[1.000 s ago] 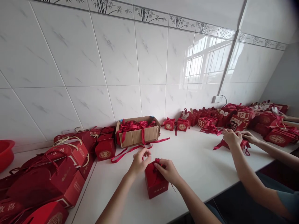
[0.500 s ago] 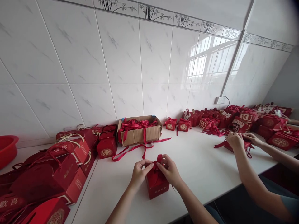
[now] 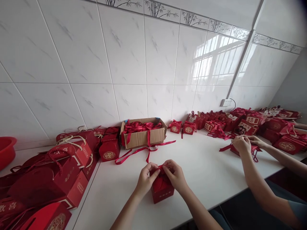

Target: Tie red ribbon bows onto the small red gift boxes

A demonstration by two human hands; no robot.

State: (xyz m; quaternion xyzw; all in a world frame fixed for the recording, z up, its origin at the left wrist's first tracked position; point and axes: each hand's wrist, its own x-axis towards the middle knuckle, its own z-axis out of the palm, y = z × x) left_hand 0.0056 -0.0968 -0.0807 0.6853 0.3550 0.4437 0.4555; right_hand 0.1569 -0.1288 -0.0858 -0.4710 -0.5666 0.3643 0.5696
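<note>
A small red box (image 3: 163, 191) stands on the white table in front of me, with red ribbon at its top. My left hand (image 3: 147, 177) pinches the ribbon at the box's upper left. My right hand (image 3: 174, 175) pinches it from the right, its fingertips close to those of the left. Both hands partly cover the ribbon and the box top. Behind them, loose red ribbon (image 3: 134, 156) trails over the table from an open cardboard box (image 3: 136, 140) filled with ribbons.
Larger red gift boxes (image 3: 48, 175) are piled at the left, by a red basin (image 3: 7, 153). Two small tied boxes (image 3: 188, 128) stand near the wall. At the right another person's hands (image 3: 242, 145) work on a red box among many others.
The ribbon loop that stood up by my right fingers no longer shows. My right fingers have closed in on the ribbon at the box top, nearer to my left fingertips.
</note>
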